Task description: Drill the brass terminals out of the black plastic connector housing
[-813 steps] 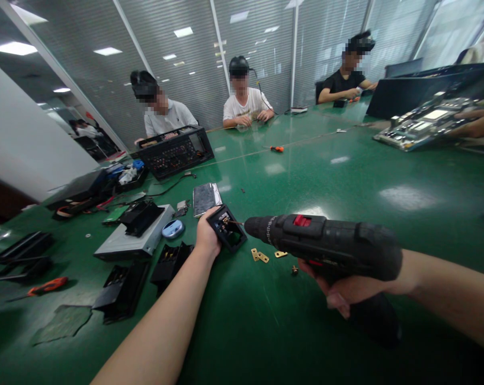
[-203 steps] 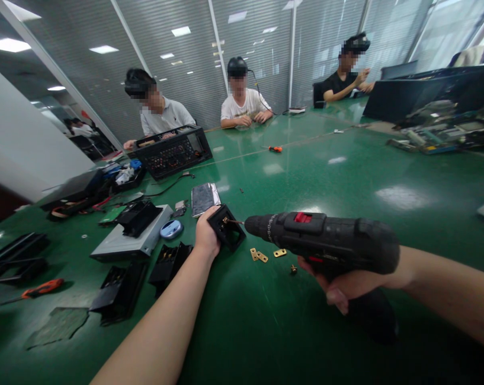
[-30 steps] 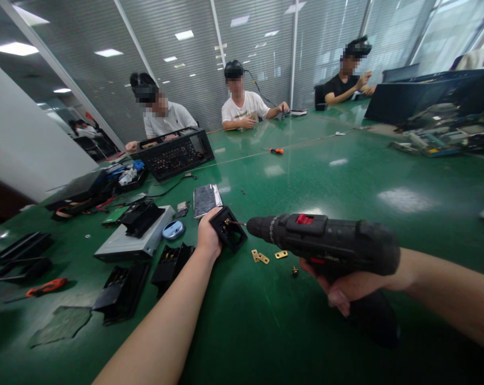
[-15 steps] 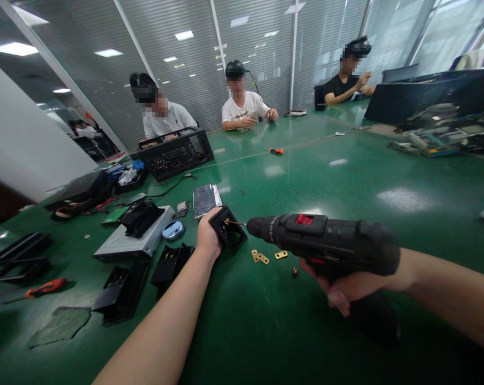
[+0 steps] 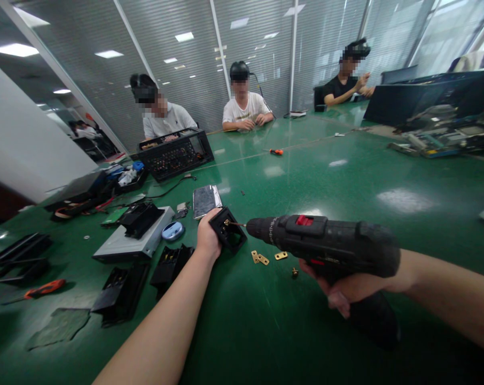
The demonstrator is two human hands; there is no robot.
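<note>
My left hand (image 5: 208, 238) grips a small black plastic housing (image 5: 228, 229) and holds it tilted on the green table (image 5: 290, 331). My right hand (image 5: 348, 289) is wrapped round the grip of a black cordless drill (image 5: 326, 247) with a red switch. The drill's thin bit reaches into the open face of the housing, against a brass part inside. Small brass plates (image 5: 260, 258) and a brass screw (image 5: 294, 272) lie on the table just under the drill's chuck.
To the left lie black plastic parts (image 5: 122, 291), a grey drive box (image 5: 132, 240), a blue round object (image 5: 172, 230) and an orange-handled screwdriver (image 5: 39, 289). A black computer case (image 5: 174, 152) stands further back. Three people sit at the far side. Circuit boards (image 5: 442, 133) lie at right.
Hardly anything differs: both hands, the drill and the housing hold the same position. The middle person across the table has drawn both hands back together.
</note>
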